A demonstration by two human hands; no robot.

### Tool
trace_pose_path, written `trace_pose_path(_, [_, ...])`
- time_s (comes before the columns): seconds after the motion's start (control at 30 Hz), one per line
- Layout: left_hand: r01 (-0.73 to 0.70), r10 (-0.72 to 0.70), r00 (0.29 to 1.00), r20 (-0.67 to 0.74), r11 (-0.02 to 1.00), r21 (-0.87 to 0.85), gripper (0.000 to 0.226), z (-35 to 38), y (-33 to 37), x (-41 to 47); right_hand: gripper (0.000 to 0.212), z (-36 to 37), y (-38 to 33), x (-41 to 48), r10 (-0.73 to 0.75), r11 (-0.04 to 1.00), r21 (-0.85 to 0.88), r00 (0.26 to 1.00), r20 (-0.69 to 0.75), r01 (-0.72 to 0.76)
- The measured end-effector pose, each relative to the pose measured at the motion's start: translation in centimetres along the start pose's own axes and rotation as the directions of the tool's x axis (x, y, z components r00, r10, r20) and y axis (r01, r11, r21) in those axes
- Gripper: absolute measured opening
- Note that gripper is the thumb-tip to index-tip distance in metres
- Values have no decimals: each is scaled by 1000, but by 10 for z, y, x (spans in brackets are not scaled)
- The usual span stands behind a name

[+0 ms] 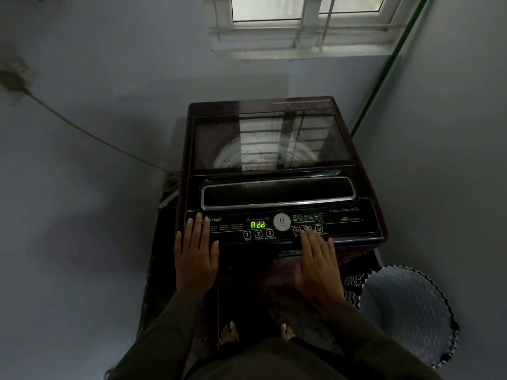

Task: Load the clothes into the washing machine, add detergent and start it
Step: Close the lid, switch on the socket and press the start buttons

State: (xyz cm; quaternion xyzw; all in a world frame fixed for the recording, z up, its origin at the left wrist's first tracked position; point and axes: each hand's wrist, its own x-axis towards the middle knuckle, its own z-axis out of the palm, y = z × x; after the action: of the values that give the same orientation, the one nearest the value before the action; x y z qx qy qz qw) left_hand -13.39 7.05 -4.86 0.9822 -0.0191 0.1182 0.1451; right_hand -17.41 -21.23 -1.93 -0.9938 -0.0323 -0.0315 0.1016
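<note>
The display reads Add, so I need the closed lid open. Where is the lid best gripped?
Take the chrome-rimmed handle recess at the front edge of the lid, reaching from the front over the control panel. It spans the near edge, and the far edge sits toward the wall, so the lid likely hinges there.

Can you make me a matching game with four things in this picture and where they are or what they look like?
Things:
1. display
2. left hand
3. basket
4. window

Matches:
A. on the floor, right of the washing machine
B. glowing green, reads Add
C. lying flat on the washing machine's front left
D. high on the wall

Pairs: 1-B, 2-C, 3-A, 4-D
</note>
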Motion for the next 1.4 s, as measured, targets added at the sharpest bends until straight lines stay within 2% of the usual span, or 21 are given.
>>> trace_pose_path(0.23, [5, -5, 1000, 6, 1000, 5, 60, -1, -1, 0, 82, -7, 10, -2, -24, 996, -83, 999, 25, 26])
trace_pose_path(0.33, [4, -4, 1000, 6, 1000, 11, 60, 0, -1, 0, 82, -9, 15, -5, 9, 995, -99, 999, 34, -5])
trace_pose_path(0.6, [0, 0, 1000, -9, 1000, 20, 59, 2, -1, 0, 87, -12, 23, -6, 49, 999, -14, 995, 89, -48])
trace_pose_path(0.77, [-4, 4, 1000, -13, 1000, 20, 59, 2, -1, 1, 83, -12, 18, -4, 68, 996, 56, 996, 55, -71])
trace_pose_path(1.4, [4, -4, 1000, -12, 1000, 18, 60, 1, 1, 0, 83, -11, 16, 1, 74, 992, 98, 996, 40, -77])
